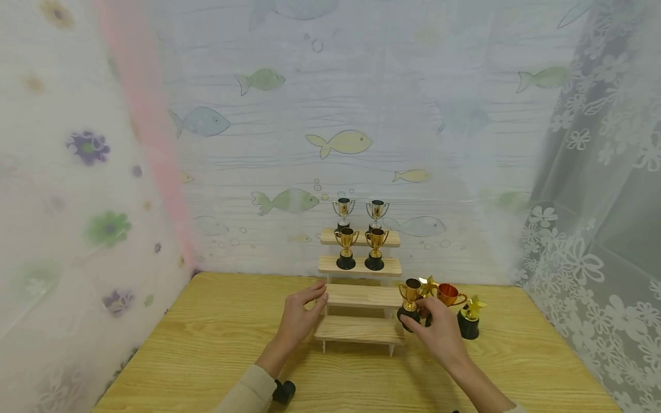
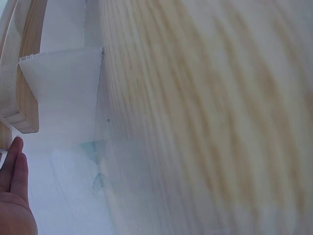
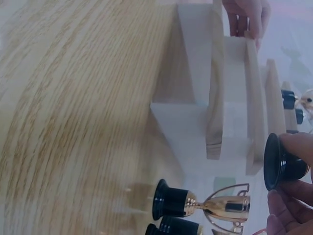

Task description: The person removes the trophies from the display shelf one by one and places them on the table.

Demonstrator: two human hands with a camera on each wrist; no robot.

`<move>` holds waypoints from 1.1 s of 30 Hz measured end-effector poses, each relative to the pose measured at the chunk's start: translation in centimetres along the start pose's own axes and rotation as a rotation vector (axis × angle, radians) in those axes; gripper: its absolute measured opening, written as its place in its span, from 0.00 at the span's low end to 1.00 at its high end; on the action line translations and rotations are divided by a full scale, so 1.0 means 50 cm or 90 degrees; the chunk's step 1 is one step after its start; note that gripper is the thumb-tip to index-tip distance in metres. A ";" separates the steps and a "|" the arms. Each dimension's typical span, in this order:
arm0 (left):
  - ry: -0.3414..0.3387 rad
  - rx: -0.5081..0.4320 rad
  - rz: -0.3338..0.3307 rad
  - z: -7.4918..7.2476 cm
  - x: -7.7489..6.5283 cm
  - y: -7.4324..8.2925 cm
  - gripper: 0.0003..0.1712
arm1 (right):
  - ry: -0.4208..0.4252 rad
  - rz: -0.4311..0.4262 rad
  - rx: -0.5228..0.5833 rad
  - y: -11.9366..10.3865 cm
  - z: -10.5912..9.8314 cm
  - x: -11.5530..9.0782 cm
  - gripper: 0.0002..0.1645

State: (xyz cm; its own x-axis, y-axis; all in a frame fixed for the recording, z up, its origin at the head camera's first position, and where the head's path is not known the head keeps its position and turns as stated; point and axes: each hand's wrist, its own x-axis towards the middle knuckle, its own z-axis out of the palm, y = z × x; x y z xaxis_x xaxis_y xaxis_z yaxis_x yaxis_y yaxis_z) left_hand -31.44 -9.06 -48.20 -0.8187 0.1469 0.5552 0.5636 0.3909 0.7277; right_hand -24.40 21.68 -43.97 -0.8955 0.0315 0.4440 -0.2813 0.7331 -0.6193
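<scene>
A small gold trophy cup (image 1: 411, 292) on a black base is in my right hand (image 1: 441, 332), pinched between thumb and fingers off the right end of the stand. In the right wrist view its black base (image 3: 274, 161) faces the camera. A stepped wooden display stand (image 1: 356, 330) occupies the middle of the table. At its left end my left hand (image 1: 299, 312) touches the second step from the bottom; the left wrist view has its fingers (image 2: 19, 178) fairly straight. Two gold cups (image 1: 376, 249) stand on the third step, two silver-looking cups (image 1: 343, 211) on the top.
Right of the stand are a red cup trophy (image 1: 448, 293), a gold star trophy (image 1: 470, 318) and another star trophy (image 1: 427, 285) partly hidden behind my right hand. A black object (image 1: 284, 391) lies by my left sleeve. A fish-patterned curtain (image 1: 310, 115) hangs behind the table (image 1: 217, 344).
</scene>
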 end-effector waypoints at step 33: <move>0.000 -0.003 0.002 0.000 0.000 -0.004 0.18 | -0.018 0.044 -0.044 0.040 -0.028 -0.028 0.21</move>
State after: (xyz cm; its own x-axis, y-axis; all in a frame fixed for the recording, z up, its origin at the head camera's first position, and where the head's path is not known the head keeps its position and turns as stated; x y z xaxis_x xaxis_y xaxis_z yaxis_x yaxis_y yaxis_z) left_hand -31.54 -9.14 -48.33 -0.8166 0.1480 0.5578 0.5670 0.3859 0.7277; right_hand -23.22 24.07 -44.94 -0.9215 0.0648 0.3830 -0.1952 0.7752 -0.6007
